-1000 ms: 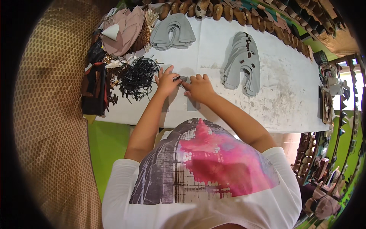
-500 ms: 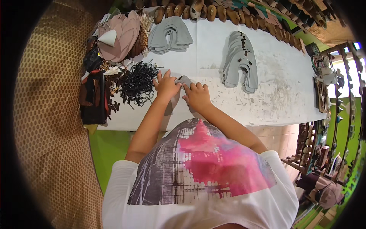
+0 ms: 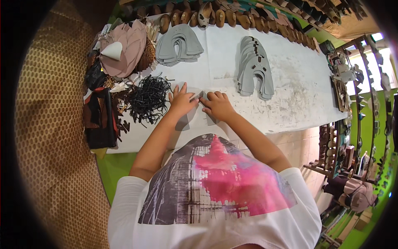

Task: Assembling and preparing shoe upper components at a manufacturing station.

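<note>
A grey U-shaped leather piece, like a shoe upper point(image 3: 183, 123), lies flat on the white table under both my hands, its two legs toward me. My left hand point(image 3: 181, 103) rests on its left side, fingers spread and thumb reaching to the curved top. On the right side, my right hand point(image 3: 219, 106) lies with fingers slightly bent and apart, the forefinger pressing near the top of the curve. Both hands' fingertips nearly meet there, around a small darker patch whose nature I cannot make out.
A pile of grey U-shaped pieces point(image 3: 179, 43) lies beyond my hands; a fanned stack point(image 3: 253, 70) with brown patches is to the right. Left are black beaded trims point(image 3: 149, 98) and pink sheets point(image 3: 128, 50). Shoe lasts point(image 3: 219, 18) line the far edge; racks point(image 3: 342, 137) stand right.
The view has shifted slightly. My fingertips have drawn closer around the top of the grey piece, and the right forefinger now covers more of it. The stacks stay as they were.
</note>
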`<act>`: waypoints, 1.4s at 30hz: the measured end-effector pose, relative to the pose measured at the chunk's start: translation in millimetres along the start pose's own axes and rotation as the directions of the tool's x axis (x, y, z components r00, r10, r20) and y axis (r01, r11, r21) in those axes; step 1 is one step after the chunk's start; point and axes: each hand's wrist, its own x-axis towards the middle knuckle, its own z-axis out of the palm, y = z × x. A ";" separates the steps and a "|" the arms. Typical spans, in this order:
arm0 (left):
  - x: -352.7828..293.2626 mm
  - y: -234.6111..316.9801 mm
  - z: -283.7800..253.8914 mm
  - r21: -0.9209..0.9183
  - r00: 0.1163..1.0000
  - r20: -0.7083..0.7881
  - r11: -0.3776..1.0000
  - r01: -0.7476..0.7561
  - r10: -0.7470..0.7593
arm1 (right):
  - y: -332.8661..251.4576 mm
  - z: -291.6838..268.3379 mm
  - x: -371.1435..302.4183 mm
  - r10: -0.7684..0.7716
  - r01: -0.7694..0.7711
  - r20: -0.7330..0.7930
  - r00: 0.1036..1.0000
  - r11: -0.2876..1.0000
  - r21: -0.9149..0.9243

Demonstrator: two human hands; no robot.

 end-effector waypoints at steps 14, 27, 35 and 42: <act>-15.9 0.7 5.0 0.155 0.946 0.131 0.936 -0.316 0.297 | -18.2 21.8 -19.1 0.191 -0.161 -0.303 0.934 0.979 0.124; 28.2 -13.5 5.9 0.087 0.953 -0.096 0.956 -0.280 0.288 | -25.4 16.9 -18.3 0.220 -0.188 -0.304 0.927 0.974 0.129; 24.1 -19.1 17.5 -0.022 0.970 -0.193 0.988 -0.154 0.147 | -28.5 17.4 -20.2 0.194 -0.151 -0.340 0.920 0.977 0.148; 23.0 -16.4 12.9 0.002 0.967 -0.221 0.992 -0.127 0.124 | -30.2 21.2 -21.0 0.182 -0.150 -0.356 0.917 0.982 0.117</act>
